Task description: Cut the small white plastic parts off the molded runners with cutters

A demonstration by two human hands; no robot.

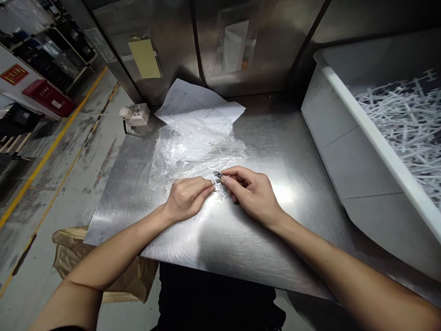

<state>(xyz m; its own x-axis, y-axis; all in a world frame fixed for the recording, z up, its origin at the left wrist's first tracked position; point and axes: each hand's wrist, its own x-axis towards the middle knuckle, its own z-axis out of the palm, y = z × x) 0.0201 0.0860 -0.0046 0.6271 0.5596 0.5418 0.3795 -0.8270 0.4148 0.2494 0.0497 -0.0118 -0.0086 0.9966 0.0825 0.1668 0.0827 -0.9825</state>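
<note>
At the far left a red box (48, 97) stands on the floor beside a yellow floor line (51, 147), well apart from the work surface. A brown paper bag (74, 257) sits on the floor just below the near left corner of the steel table (292, 151). On the table's far left corner lies a white power socket (135, 115), with a yellow note (144, 58) fixed to the metal wall above it. Sheets of printed paper (196, 102) lie toward the back of the table, partly under a crumpled clear plastic bag (193, 147) that spreads forward to the hands. The left hand (186, 198) rests on the table at the bag's near edge, fingers curled together, thumb and forefinger pinching one end of a small white plastic part (217, 187). The part lies between the two hands, at or just above the table surface and at the front edge of the bag; its exact form is too small to tell. The right hand (251, 191) meets it from the other side, fingers bent and pressed together, the thumb and forefinger tips closed on a small dark piece (217, 174) at the top of the part. At the right a large white bin (344, 151) stands on the table, well apart from the hands, holding a heap of white plastic sticks (409, 124).
</note>
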